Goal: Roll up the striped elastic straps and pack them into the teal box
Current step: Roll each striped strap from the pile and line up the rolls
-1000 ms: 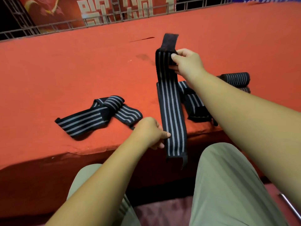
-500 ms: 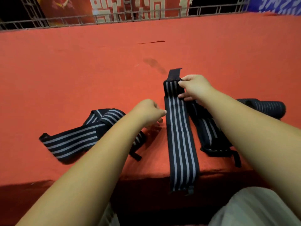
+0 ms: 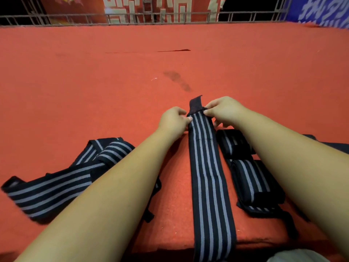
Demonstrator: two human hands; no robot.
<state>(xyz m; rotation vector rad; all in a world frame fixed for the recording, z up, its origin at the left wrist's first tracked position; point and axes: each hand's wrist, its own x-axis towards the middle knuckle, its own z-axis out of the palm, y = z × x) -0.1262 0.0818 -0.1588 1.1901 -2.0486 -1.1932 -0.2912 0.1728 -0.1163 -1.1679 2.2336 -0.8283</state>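
A long black strap with grey stripes (image 3: 207, 176) lies straight on the red carpeted platform (image 3: 94, 82), its near end hanging over the front edge. My left hand (image 3: 174, 120) pinches the strap's left edge near the far end. My right hand (image 3: 222, 110) pinches the right edge, just below the plain black tab. A second striped strap (image 3: 56, 184) lies loosely folded to the left, partly under my left forearm. A third strap (image 3: 251, 176) lies crumpled to the right, partly under my right forearm. No teal box is in view.
The platform's front edge (image 3: 170, 248) runs along the bottom, with dark space below. A metal railing (image 3: 170, 17) and banners stand at the far side. A dark smudge (image 3: 177, 80) marks the carpet beyond my hands.
My left hand has moved up from the platform edge to the strap's far end and taken hold of it. The right hand lowered that end onto the carpet. The camera view tilted forward.
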